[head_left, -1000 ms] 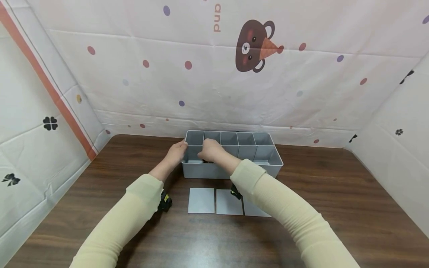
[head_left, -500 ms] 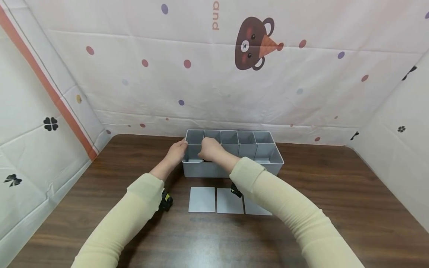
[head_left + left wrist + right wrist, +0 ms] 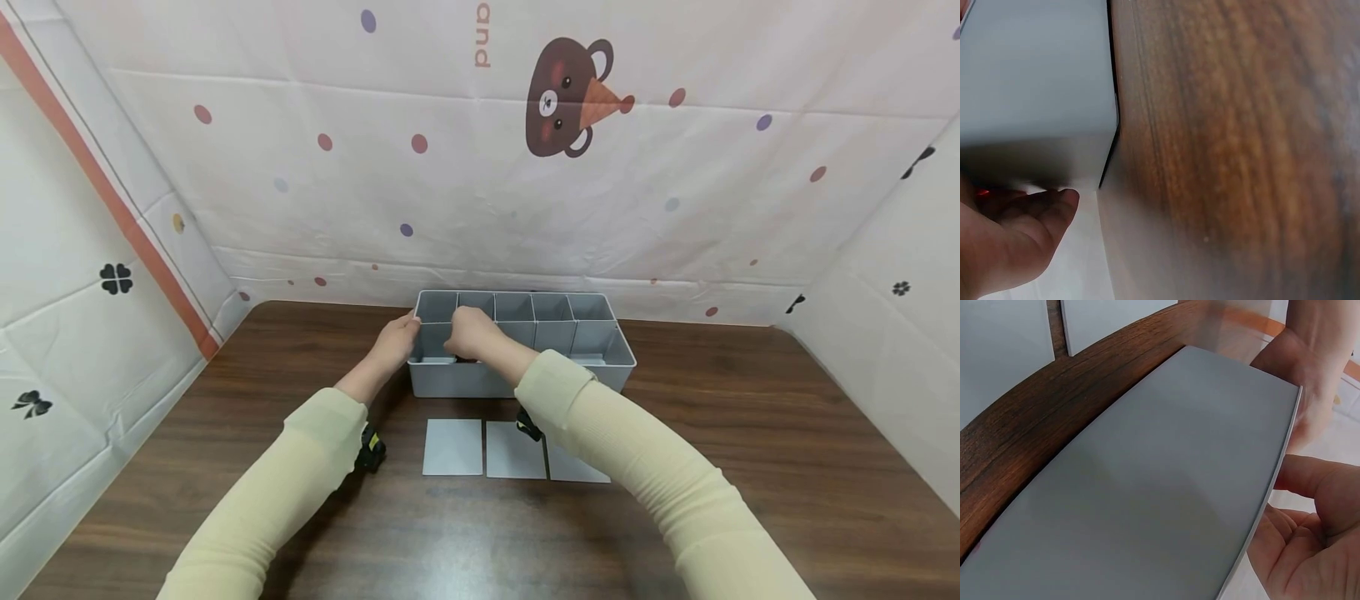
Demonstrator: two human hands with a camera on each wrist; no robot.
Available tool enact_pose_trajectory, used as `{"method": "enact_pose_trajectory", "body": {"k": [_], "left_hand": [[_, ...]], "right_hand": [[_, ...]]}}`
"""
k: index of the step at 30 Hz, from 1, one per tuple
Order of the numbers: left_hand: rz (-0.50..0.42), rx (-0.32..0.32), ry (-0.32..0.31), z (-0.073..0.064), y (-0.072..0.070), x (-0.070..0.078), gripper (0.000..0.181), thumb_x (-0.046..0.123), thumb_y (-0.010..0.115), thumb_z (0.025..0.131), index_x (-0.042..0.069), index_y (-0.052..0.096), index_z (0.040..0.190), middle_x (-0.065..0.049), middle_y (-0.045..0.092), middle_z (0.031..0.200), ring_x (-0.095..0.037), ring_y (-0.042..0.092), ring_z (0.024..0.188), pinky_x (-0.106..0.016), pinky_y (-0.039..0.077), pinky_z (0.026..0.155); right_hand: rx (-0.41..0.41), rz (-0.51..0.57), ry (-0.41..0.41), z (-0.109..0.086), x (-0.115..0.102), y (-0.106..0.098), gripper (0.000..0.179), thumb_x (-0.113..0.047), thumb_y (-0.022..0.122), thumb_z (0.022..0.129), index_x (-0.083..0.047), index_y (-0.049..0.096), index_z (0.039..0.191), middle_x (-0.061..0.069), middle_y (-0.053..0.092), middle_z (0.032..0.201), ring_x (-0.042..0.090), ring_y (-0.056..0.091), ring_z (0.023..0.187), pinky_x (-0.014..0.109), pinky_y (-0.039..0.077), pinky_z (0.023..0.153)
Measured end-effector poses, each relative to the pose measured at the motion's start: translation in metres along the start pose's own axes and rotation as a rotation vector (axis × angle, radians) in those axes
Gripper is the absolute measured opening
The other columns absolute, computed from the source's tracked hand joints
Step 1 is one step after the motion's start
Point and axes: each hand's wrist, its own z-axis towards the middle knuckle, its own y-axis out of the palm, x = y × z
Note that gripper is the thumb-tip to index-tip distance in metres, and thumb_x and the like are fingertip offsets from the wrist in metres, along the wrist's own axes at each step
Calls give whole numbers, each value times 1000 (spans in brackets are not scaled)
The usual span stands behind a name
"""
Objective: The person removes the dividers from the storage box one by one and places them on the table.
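Note:
A long grey divided storage box [image 3: 453, 381] stands near the back of the dark wooden table, with a row of small compartments behind a longer front trough. My left hand [image 3: 393, 344] grips the box's left end, thumb at the rim. In the left wrist view, the fingers of this hand [image 3: 1019, 231] lie against the outside of the end wall. My right hand [image 3: 476, 337] reaches into the left part of the trough with its fingers curled down. A small dark patch shows just under it. The front wall hides the fingertips in the right wrist view, so I cannot tell what they hold.
Three pale square cards [image 3: 452, 447] lie in a row on the table [image 3: 465, 533] in front of the box; the right sleeve [image 3: 630, 450] partly covers the rightmost one. A printed white sheet [image 3: 480, 200] hangs behind, and similar sheets line both sides.
Both hands stay at the same places on the box. The whole head view has shifted slightly, and the dark patch under the right hand shows a little differently.

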Motion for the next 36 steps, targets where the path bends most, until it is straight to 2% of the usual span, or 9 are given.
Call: {"method": "enact_pose_trajectory", "body": {"k": [12, 21, 27, 32, 36], "left_hand": [[27, 5, 14, 0, -3, 0, 56, 24, 21, 113, -4, 18, 161, -19, 18, 171, -35, 18, 160, -51, 22, 131], [38, -26, 1, -2, -5, 0, 57, 25, 21, 114, -5, 13, 162, -21, 14, 171, -37, 16, 160, -51, 20, 131], [87, -32, -2, 0, -3, 0, 58, 25, 20, 114, -7, 12, 161, -24, 13, 171, -39, 15, 160, -52, 19, 131], [107, -68, -25, 1, -2, 3, 59, 26, 18, 114, -6, 6, 162, -25, 8, 171, -40, 12, 160, -54, 17, 131], [89, -96, -46, 1, -3, 6, 60, 28, 17, 114, -3, 1, 163, -24, 5, 172, -40, 9, 161, -55, 16, 132]], "right_hand": [[2, 1, 0, 0, -4, -3, 41, -2, 61, 95, -14, 46, 58, -3, 43, 48, 10, 43, 46, 22, 38, 50], [10, 2, 5, -1, -6, -1, 42, -5, 61, 97, -14, 48, 58, -3, 45, 49, 10, 45, 46, 22, 39, 50], [12, 0, 11, -1, -5, 0, 39, -3, 61, 96, -12, 51, 59, -2, 48, 49, 10, 47, 45, 21, 39, 48], [12, -1, 16, -1, -5, 1, 37, -3, 61, 95, -12, 53, 61, -2, 50, 49, 10, 48, 44, 21, 40, 47], [21, -1, 23, -2, -5, 1, 34, -4, 62, 96, -11, 54, 64, -1, 50, 50, 10, 48, 45, 21, 41, 48]]}}
